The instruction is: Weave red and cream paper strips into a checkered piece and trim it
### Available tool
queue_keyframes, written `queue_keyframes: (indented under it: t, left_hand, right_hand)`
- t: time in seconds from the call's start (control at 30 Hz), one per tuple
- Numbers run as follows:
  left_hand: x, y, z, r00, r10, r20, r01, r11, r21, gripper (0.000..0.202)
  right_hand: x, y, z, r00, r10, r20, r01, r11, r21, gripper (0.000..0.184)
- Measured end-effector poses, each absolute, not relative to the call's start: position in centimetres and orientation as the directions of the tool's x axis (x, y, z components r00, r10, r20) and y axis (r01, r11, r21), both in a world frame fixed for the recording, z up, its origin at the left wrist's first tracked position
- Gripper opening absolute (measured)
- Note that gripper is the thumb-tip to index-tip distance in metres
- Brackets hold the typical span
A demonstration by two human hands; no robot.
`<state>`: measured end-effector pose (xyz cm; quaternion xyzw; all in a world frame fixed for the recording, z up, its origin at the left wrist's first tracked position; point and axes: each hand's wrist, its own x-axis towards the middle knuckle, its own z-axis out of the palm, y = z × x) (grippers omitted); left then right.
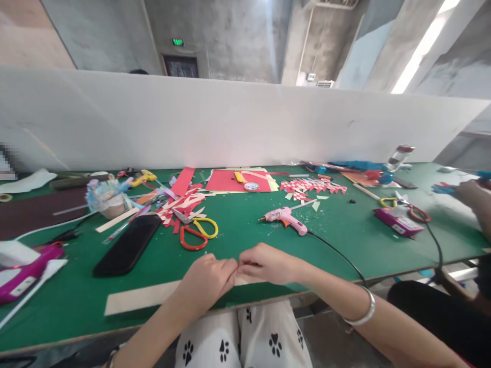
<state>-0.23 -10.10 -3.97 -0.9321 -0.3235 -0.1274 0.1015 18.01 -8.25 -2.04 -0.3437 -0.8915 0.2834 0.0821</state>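
A long cream paper strip (pixel 141 298) lies along the front edge of the green table, running under both hands. My left hand (pixel 209 278) is closed on the strip, its fingers pressed together near the middle. Right against it, my right hand (pixel 264 263) pinches the same strip, and the fingertips of the two hands meet. What the fingertips do with the paper between them is hidden. Beyond the hands lie scissors (pixel 195 234) with one red and one yellow handle, and a pink hot glue gun (pixel 284 219) on its side.
A black phone (pixel 128 245) lies left of the scissors. Cut red and cream paper pieces (pixel 184 202) are heaped behind. Red sheets (pixel 220 180) and woven checkered pieces (pixel 307 188) lie farther back. At right are a magenta tissue pack (pixel 399 221) and another person's hand (pixel 473 197).
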Motion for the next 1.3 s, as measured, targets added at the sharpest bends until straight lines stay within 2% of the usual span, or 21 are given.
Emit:
queue_keyframes:
  t: [0.13,0.37,0.5,0.6,0.7,0.8,0.87,0.93,1.0,1.07,1.13,1.2,1.3]
  left_hand:
    - [-0.7,-10.1,-4.8,0.785,0.487,0.383,0.586,-0.784,-0.204,0.033]
    - [-3.8,-8.8,-4.0,0.778,0.447,0.442,0.597,-0.746,-0.295,0.032]
    - [-7.0,-7.6,-3.6,0.778,0.488,0.397,0.618,-0.71,-0.338,0.032]
    - [-10.3,-6.3,-3.5,0.733,0.579,0.355,0.68,-0.635,-0.368,0.032]
    - [-13.5,-5.2,-3.4,0.668,0.687,0.286,0.741,-0.581,-0.336,0.033]
    - [-14.4,-5.1,-2.9,0.574,0.763,0.298,0.816,-0.502,-0.287,0.038]
    - [-12.9,-5.8,-2.3,0.523,0.782,0.34,0.851,-0.498,-0.166,0.035]
    - [-10.0,-6.9,-1.7,0.546,0.734,0.405,0.803,-0.596,-0.003,0.03]
    - [-6.8,-8.1,-1.5,0.61,0.701,0.371,0.733,-0.676,0.073,0.035]
    - [-4.4,-9.0,-1.6,0.668,0.655,0.353,0.678,-0.731,0.074,0.039]
    - [-3.3,-9.5,-1.9,0.707,0.627,0.326,0.642,-0.763,0.074,0.027]
    - [-3.2,-9.6,-2.4,0.721,0.613,0.323,0.628,-0.775,0.069,0.033]
    - [-3.2,-9.5,-2.8,0.727,0.601,0.332,0.628,-0.777,0.03,0.041]
  right_hand:
    - [18.2,-8.3,-2.2,-0.744,0.667,-0.052,0.527,0.537,-0.658,0.02]
    - [21.2,-7.1,-2.5,-0.707,0.707,0.0,0.481,0.481,-0.733,0.025]
    - [23.8,-5.7,-2.4,-0.693,0.721,0.0,0.506,0.486,-0.712,0.031]
    - [25.6,-4.9,-1.9,-0.69,0.724,-0.003,0.528,0.501,-0.686,0.035]
    - [26.9,-4.9,-1.4,-0.689,0.725,0.017,0.547,0.535,-0.643,0.034]
    - [26.7,-5.4,-1.0,-0.69,0.722,0.061,0.552,0.579,-0.6,0.033]
    - [25.7,-6.1,-0.8,-0.723,0.686,0.074,0.544,0.633,-0.551,0.033]
    - [24.2,-6.7,-0.6,-0.765,0.64,0.074,0.534,0.694,-0.482,0.033]
    - [22.9,-7.1,-0.5,-0.786,0.609,0.109,0.525,0.75,-0.403,0.033]
    - [22.4,-7.2,-0.3,-0.792,0.588,0.163,0.517,0.789,-0.332,0.032]
    - [22.7,-7.1,-0.2,-0.791,0.582,0.19,0.522,0.803,-0.287,0.033]
    - [23.1,-6.9,-0.2,-0.779,0.598,0.189,0.555,0.797,-0.239,0.033]
    - [22.9,-7.3,-0.4,-0.758,0.606,0.241,0.608,0.79,-0.074,0.031]
